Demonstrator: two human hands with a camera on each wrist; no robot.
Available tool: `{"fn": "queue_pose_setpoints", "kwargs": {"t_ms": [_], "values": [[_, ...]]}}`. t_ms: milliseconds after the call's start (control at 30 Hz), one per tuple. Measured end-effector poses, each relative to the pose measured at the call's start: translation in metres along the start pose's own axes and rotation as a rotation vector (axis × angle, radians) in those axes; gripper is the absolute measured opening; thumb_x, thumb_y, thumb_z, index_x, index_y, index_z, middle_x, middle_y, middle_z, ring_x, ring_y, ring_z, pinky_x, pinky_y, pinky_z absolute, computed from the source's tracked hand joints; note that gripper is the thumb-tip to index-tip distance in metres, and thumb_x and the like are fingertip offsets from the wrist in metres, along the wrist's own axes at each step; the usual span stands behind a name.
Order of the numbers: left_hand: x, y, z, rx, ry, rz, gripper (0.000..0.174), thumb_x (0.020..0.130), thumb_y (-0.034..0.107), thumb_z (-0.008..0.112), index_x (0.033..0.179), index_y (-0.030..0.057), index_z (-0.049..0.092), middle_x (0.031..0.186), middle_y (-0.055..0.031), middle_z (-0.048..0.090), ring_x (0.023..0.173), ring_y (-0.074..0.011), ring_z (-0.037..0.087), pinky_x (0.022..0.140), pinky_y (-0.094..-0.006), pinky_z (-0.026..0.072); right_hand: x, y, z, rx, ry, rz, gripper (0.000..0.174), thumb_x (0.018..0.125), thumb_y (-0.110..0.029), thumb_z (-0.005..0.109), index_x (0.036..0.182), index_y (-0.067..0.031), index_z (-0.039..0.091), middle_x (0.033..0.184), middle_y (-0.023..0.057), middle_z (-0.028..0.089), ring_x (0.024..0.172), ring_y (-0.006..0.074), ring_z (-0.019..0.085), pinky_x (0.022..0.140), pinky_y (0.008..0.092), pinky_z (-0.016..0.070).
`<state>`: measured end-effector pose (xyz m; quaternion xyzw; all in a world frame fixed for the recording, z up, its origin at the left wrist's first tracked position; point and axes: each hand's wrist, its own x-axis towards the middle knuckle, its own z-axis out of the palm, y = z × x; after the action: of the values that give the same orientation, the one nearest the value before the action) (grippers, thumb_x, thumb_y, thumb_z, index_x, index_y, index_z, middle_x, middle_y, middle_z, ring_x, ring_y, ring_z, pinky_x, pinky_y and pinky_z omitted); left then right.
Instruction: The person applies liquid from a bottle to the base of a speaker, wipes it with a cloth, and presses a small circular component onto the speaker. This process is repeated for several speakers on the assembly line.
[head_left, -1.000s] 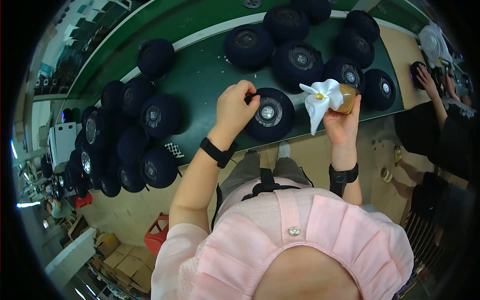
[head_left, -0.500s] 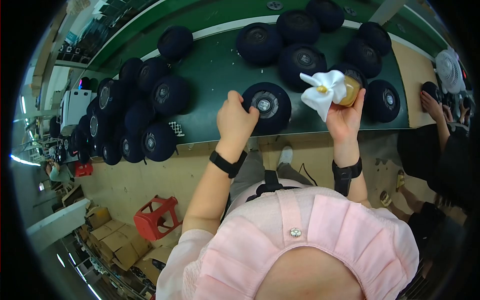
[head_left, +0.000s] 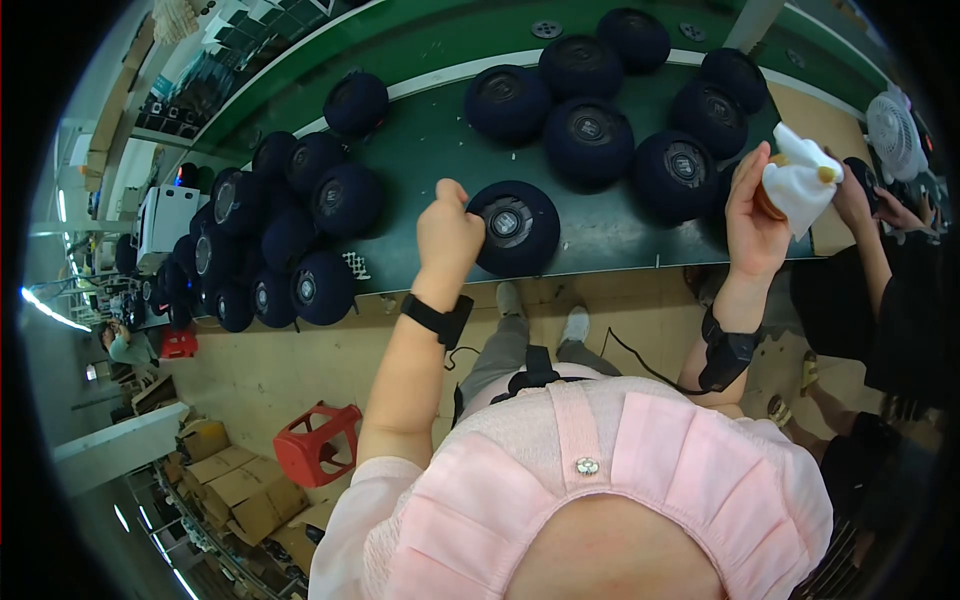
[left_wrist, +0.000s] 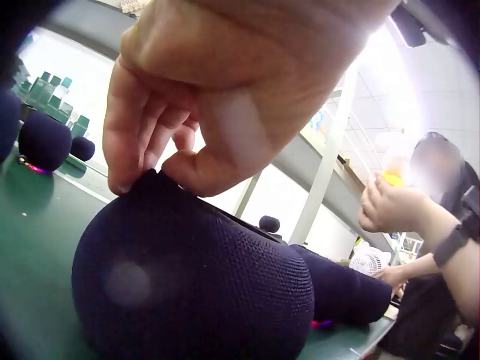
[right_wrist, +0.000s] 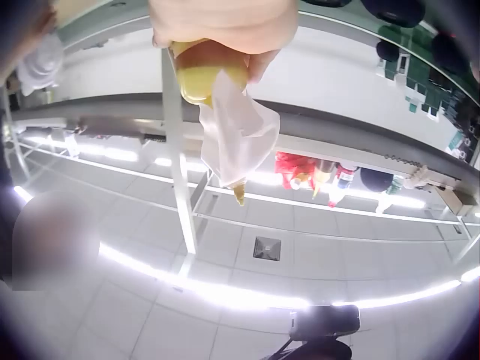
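A dark blue fabric-covered round piece sits near the table's front edge, its grey disc facing up. My left hand is at its left rim; in the left wrist view thumb and fingers of the left hand pinch the fabric edge of the round piece. Off to the right, above the table's right part, my right hand grips a yellowish bottle with a white cloth around its neck. The right wrist view shows the bottle in the right hand, its nozzle poking out of the white cloth.
Several similar dark round pieces stand at the back and right of the green table, and more crowd its left end. A white fan and another person's arm are at the right. A red stool stands on the floor.
My right hand has moved to the right with the bottle and cloth, away from the near round piece. The left hand remains beside that piece, now at its left rim.
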<state>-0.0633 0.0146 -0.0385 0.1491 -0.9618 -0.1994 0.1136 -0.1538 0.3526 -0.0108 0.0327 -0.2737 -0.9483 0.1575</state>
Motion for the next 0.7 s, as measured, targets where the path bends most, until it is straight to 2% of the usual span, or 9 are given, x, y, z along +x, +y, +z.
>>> {"fn": "queue_pose_setpoints", "kwargs": {"t_ms": [33, 67, 100, 133, 167, 233, 333, 467, 700], "values": [[0.002, -0.005, -0.003, -0.114, -0.018, -0.047, 0.022, 0.064, -0.001, 0.053, 0.084, 0.0027, 0.044, 0.061, -0.0154, 0.057, 0.059, -0.0322, 0.058, 0.056, -0.0376, 0.0480, -0.006, -0.001, -0.006, -0.004, 0.001, 0.002, 0.046, 0.081, -0.023, 0.062, 0.116, 0.0031, 0.049, 0.119, 0.0182, 0.049, 0.113, 0.0333, 0.047, 0.097, 0.0437, 0.0411], [0.005, -0.017, -0.002, -0.216, -0.034, -0.053, 0.022, 0.065, -0.003, 0.053, 0.084, 0.0027, 0.043, 0.060, -0.0110, 0.056, 0.053, -0.0237, 0.057, 0.055, -0.0307, 0.0473, -0.011, 0.001, -0.016, -0.293, -0.074, -0.089, 0.050, 0.081, -0.031, 0.062, 0.118, 0.0000, 0.048, 0.122, 0.0145, 0.049, 0.114, 0.0311, 0.047, 0.098, 0.0449, 0.0391], [0.007, -0.026, 0.001, -0.218, -0.029, -0.058, 0.022, 0.065, -0.003, 0.053, 0.084, 0.0027, 0.043, 0.060, -0.0110, 0.056, 0.053, -0.0237, 0.057, 0.055, -0.0307, 0.0473, -0.015, 0.004, -0.023, -0.580, -0.151, -0.177, 0.055, 0.081, -0.039, 0.061, 0.121, -0.0031, 0.048, 0.124, 0.0107, 0.049, 0.115, 0.0289, 0.047, 0.099, 0.0461, 0.0371], [0.009, -0.034, 0.003, -0.380, -0.066, -0.091, 0.023, 0.066, -0.004, 0.054, 0.084, 0.0026, 0.042, 0.061, -0.0086, 0.055, 0.053, -0.0182, 0.055, 0.054, -0.0272, 0.0461, -0.019, 0.013, -0.028, -0.799, 0.140, -0.360, 0.063, 0.078, -0.052, 0.058, 0.124, -0.0103, 0.045, 0.125, 0.0049, 0.049, 0.115, 0.0256, 0.047, 0.101, 0.0457, 0.0342], [0.009, -0.040, 0.005, -0.542, -0.103, -0.123, 0.024, 0.066, -0.004, 0.055, 0.084, 0.0025, 0.041, 0.063, -0.0062, 0.055, 0.053, -0.0126, 0.054, 0.054, -0.0238, 0.0449, -0.019, 0.019, -0.037, -0.695, 0.005, -0.153, 0.055, 0.084, -0.053, 0.049, 0.119, -0.0116, 0.051, 0.122, 0.0074, 0.052, 0.112, 0.0249, 0.050, 0.092, 0.0443, 0.0421], [0.008, -0.042, 0.005, -0.587, -0.102, -0.125, 0.024, 0.067, -0.005, 0.056, 0.084, 0.0026, 0.040, 0.064, -0.0050, 0.055, 0.054, -0.0095, 0.053, 0.054, -0.0223, 0.0441, -0.010, 0.034, -0.062, -0.954, 0.281, -0.368, 0.051, 0.085, -0.051, 0.049, 0.120, -0.0138, 0.049, 0.120, 0.0055, 0.053, 0.110, 0.0229, 0.051, 0.090, 0.0418, 0.0437], [0.006, -0.041, 0.003, -0.645, -0.106, -0.129, 0.024, 0.068, -0.005, 0.056, 0.084, 0.0026, 0.039, 0.065, -0.0038, 0.055, 0.056, -0.0064, 0.052, 0.054, -0.0207, 0.0433, 0.004, 0.061, -0.096, -1.071, 0.348, -0.353, 0.047, 0.087, -0.046, 0.050, 0.119, -0.0120, 0.046, 0.114, 0.0039, 0.055, 0.107, 0.0213, 0.053, 0.088, 0.0398, 0.0454], [0.004, -0.050, 0.007, -0.705, -0.094, -0.105, 0.023, 0.069, -0.004, 0.056, 0.085, 0.0023, 0.040, 0.065, -0.0039, 0.055, 0.056, -0.0074, 0.053, 0.054, -0.0207, 0.0434, 0.013, 0.089, -0.122, -1.265, 0.252, -0.271, 0.041, 0.086, -0.034, 0.059, 0.115, -0.0072, 0.047, 0.107, 0.0048, 0.056, 0.099, 0.0180, 0.054, 0.081, 0.0338, 0.0471], [0.004, -0.051, 0.007, -0.666, -0.140, -0.090, 0.025, 0.070, -0.006, 0.056, 0.085, 0.0028, 0.038, 0.067, -0.0031, 0.055, 0.059, -0.0043, 0.051, 0.056, -0.0183, 0.0430, 0.021, 0.112, -0.144, -1.664, -0.039, -0.463, 0.048, 0.081, -0.021, 0.068, 0.117, -0.0013, 0.043, 0.105, 0.0056, 0.054, 0.094, 0.0142, 0.053, 0.084, 0.0265, 0.0424]]}}
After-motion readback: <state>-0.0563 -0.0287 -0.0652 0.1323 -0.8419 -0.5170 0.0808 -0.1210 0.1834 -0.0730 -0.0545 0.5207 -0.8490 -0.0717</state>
